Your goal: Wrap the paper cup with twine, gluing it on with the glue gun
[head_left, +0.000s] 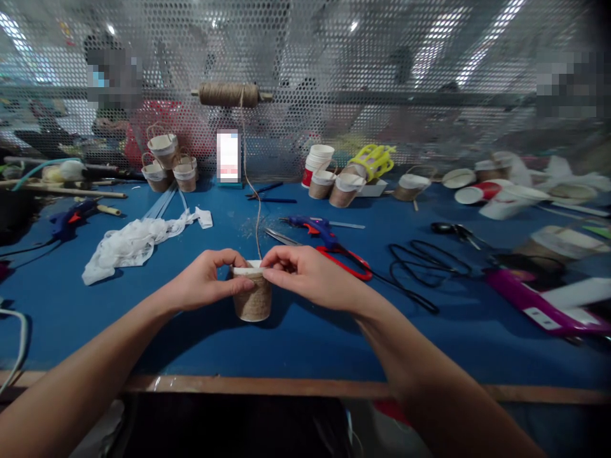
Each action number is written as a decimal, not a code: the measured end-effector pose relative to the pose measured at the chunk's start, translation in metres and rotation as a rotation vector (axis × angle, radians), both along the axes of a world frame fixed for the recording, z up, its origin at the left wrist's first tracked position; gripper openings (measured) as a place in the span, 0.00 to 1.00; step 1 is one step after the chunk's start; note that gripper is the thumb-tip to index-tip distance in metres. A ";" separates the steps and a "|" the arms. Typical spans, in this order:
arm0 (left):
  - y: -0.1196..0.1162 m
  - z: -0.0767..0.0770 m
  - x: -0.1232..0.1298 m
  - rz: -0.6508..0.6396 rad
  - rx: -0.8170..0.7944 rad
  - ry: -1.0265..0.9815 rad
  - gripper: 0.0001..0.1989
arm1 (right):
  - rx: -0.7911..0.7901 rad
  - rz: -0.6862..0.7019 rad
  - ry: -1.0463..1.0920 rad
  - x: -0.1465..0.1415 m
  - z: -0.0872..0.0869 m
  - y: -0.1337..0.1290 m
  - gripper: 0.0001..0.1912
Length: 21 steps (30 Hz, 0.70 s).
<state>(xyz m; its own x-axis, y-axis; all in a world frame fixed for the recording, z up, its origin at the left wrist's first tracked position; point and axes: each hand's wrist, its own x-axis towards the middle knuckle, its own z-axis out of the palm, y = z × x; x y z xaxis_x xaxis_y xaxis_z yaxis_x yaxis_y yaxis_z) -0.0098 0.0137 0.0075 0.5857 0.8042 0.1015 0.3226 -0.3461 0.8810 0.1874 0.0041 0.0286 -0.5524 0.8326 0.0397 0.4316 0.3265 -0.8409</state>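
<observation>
Between my hands, above the blue tabletop, is a paper cup [252, 301] wrapped in brown twine, with a white rim. My left hand [210, 280] grips its left side, thumb on the outside and fingers over the rim. My right hand [305, 270] is closed at the right side of the rim, thumb and forefinger pinching there; whether twine is also between those fingertips is hidden. A strand of twine [258, 222] runs from the spool [228, 95] down to the back of the cup.
Beyond my right hand lie a blue glue gun [312, 224] and red-handled scissors [360, 270]. White lace [124, 245] is heaped at left, near another glue gun [71, 219]. Finished twine-wrapped cups [185, 175] stand at the back. A purple power strip [525, 302] and black cable [420, 270] lie right.
</observation>
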 end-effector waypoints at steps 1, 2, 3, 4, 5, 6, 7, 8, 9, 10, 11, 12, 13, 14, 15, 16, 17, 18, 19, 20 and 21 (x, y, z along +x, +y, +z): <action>0.000 0.001 0.000 0.006 0.017 0.017 0.09 | -0.005 0.002 0.005 0.000 0.000 0.000 0.06; -0.001 0.001 0.001 0.014 0.037 0.032 0.09 | -0.010 0.002 0.006 -0.001 0.000 0.000 0.06; -0.002 0.002 0.001 0.020 0.055 0.045 0.10 | -0.013 0.000 0.006 -0.001 0.000 -0.001 0.06; -0.003 0.003 0.002 0.026 0.067 0.052 0.10 | -0.014 -0.002 0.004 -0.002 0.001 -0.001 0.06; -0.004 0.004 0.003 0.029 0.073 0.052 0.10 | -0.014 -0.004 0.001 -0.003 0.002 -0.003 0.06; -0.006 0.006 0.004 0.028 0.074 0.050 0.09 | -0.013 -0.004 -0.005 -0.004 0.003 -0.004 0.06; -0.007 0.007 0.004 0.024 0.074 0.046 0.09 | -0.008 -0.006 -0.014 -0.005 0.004 -0.006 0.07; -0.008 0.008 0.005 0.020 0.075 0.044 0.08 | -0.003 -0.007 -0.027 -0.006 0.005 -0.008 0.07; -0.009 0.009 0.006 0.018 0.079 0.045 0.07 | 0.003 -0.005 -0.041 -0.007 0.006 -0.009 0.07; -0.010 0.010 0.006 0.017 0.085 0.050 0.06 | 0.010 -0.003 -0.055 -0.008 0.006 -0.011 0.07; -0.011 0.010 0.006 0.017 0.091 0.056 0.05 | 0.019 0.000 -0.067 -0.009 0.007 -0.012 0.07; -0.011 0.011 0.006 0.019 0.098 0.063 0.04 | 0.027 0.003 -0.075 -0.009 0.007 -0.013 0.07; -0.012 0.011 0.006 0.022 0.104 0.067 0.03 | 0.034 0.007 -0.079 -0.009 0.006 -0.013 0.07; -0.012 0.012 0.007 0.024 0.112 0.070 0.03 | 0.042 0.011 -0.081 -0.008 0.006 -0.014 0.07; -0.013 0.012 0.007 0.026 0.121 0.070 0.03 | 0.050 0.013 -0.083 -0.008 0.005 -0.014 0.07; -0.013 0.012 0.007 0.028 0.128 0.068 0.02 | 0.060 0.014 -0.083 -0.008 0.004 -0.014 0.07; -0.014 0.013 0.007 0.029 0.132 0.064 0.02 | 0.073 0.017 -0.084 -0.007 0.004 -0.014 0.07; -0.015 0.013 0.007 0.031 0.131 0.059 0.03 | 0.088 0.019 -0.087 -0.007 0.004 -0.014 0.07; -0.015 0.013 0.007 0.033 0.125 0.054 0.03 | 0.108 0.021 -0.093 -0.007 0.004 -0.014 0.07; -0.016 0.013 0.007 0.036 0.115 0.047 0.03 | 0.131 0.019 -0.100 -0.007 0.004 -0.015 0.07; -0.017 0.013 0.007 0.039 0.101 0.039 0.04 | 0.157 0.013 -0.107 -0.007 0.005 -0.015 0.07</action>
<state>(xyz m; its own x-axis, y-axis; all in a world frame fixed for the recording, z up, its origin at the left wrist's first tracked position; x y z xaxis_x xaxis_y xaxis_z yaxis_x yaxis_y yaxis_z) -0.0028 -0.0028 0.0208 0.5593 0.8132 0.1611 0.3711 -0.4193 0.8285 0.1805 -0.0110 0.0335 -0.5711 0.8136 0.1090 0.5109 0.4562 -0.7286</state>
